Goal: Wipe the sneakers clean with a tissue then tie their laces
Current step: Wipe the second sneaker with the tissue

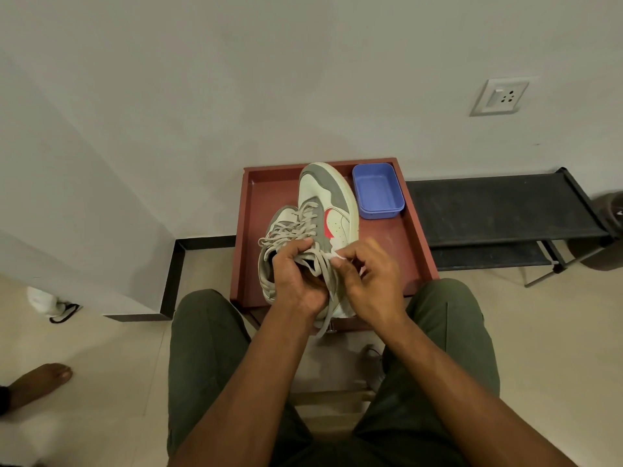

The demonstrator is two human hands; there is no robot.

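Observation:
Two grey and white sneakers lie in a red-brown tray (pixel 414 251). The right sneaker (pixel 328 203) has a red mark on its side and points away from me. The left sneaker (pixel 279 230) lies beside it with loose grey laces (pixel 290 230). My left hand (pixel 296 278) grips the right sneaker at its opening, fingers curled over the laces. My right hand (pixel 367 278) pinches a white tissue (pixel 338 259) against that sneaker's side near the heel.
A blue plastic tub (pixel 377 190) stands in the tray's far right corner. A black low rack (pixel 505 210) runs to the right along the wall. My knees flank the tray. Another person's bare foot (pixel 40 382) is on the floor at left.

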